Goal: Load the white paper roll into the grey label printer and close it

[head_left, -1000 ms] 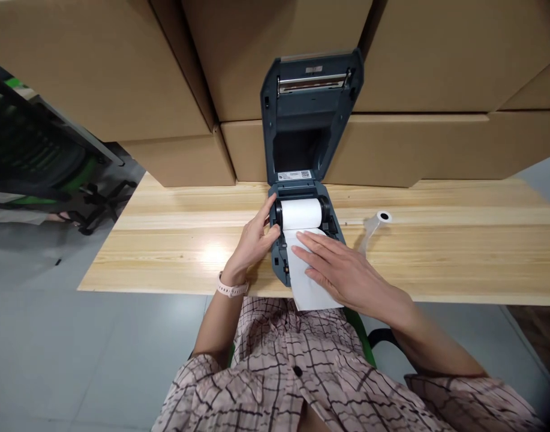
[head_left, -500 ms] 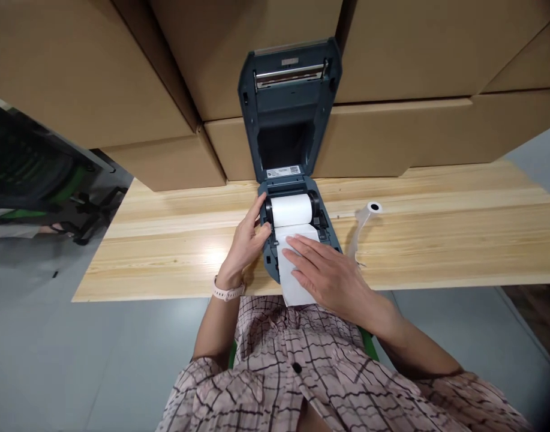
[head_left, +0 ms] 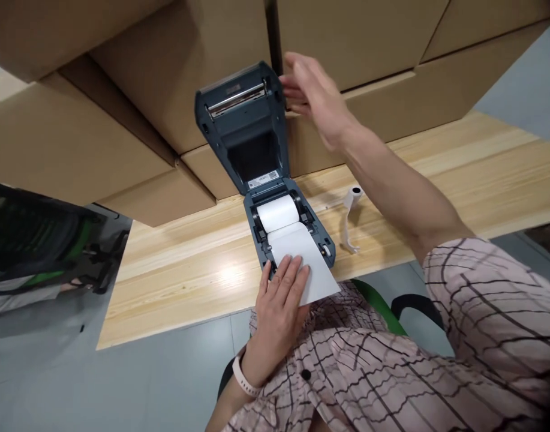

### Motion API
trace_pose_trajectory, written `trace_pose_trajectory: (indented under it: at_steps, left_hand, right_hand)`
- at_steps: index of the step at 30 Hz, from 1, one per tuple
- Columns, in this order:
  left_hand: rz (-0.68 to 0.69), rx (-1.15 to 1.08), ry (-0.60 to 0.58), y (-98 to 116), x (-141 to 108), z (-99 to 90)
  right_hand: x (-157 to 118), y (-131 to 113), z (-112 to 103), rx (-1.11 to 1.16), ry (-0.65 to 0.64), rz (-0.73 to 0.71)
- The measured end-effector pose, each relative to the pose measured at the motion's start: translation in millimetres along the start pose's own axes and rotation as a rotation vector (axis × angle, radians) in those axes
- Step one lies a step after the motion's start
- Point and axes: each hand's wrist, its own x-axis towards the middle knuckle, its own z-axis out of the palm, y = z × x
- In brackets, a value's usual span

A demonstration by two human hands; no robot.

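Fingers [head_left: 283, 273] of our left hand [head_left: 273, 318] lie outstretched on the paper strip [head_left: 310, 273] at the front of the printer [head_left: 318, 229]; our thumb is mostly hidden, so we cannot tell whether they pinch it. Our right hand [head_left: 317, 99], loosely extended and free, is beside the printer's raised lid [head_left: 257, 124]. A white roll [head_left: 279, 213] sits inside the printer; a smaller roll [head_left: 352, 198] rests right of it on the bench [head_left: 203, 264].

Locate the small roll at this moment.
In the head view, the small roll is on the table, just right of the open printer, with the right forearm on its other side.
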Motion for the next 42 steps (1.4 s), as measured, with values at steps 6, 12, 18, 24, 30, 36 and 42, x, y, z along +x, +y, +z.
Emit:
trace_pose_trajectory:
  at_steps: [6, 12, 18, 24, 30, 36, 42]
  left_hand:
    - [0.027, -0.115, 0.134, -9.6, 1.1, 5.3]
    - [0.065, -0.147, 0.285, -12.1, 11.4, 10.8]
    - [0.078, -0.096, 0.321, -7.7, 1.7, 11.6]
    - [0.082, 0.14, 0.604, -3.1, -21.5, 5.7]
    - [-0.075, 0.008, 0.461, -36.6, 20.4, 8.0]
    - [-0.07, -0.104, 0.415, -47.0, 20.3, 25.9]
    - [-0.134, -0.156, 0.428, -39.4, 19.4, 29.4]
  right_hand:
    - [34.9, -12.6, 21.7, 0.047, -0.129, -0.058]
    - [-49.0, -42.8, -2.7, -0.187, -0.188, -0.338]
    - [-125.3, -42.0, -23.0, -0.369, -0.393, -0.537]
    - [-164.7, -35.3, -14.8, -0.595, -0.552, -0.651]
    - [-166.8, -23.0, 5.2, -0.601, -0.629, -0.76]
    - [-176.7, -5.1, 8.4, -0.512, -0.666, -0.711]
    - [-180.1, -5.1, 11.4, -0.406, -0.614, -0.686]
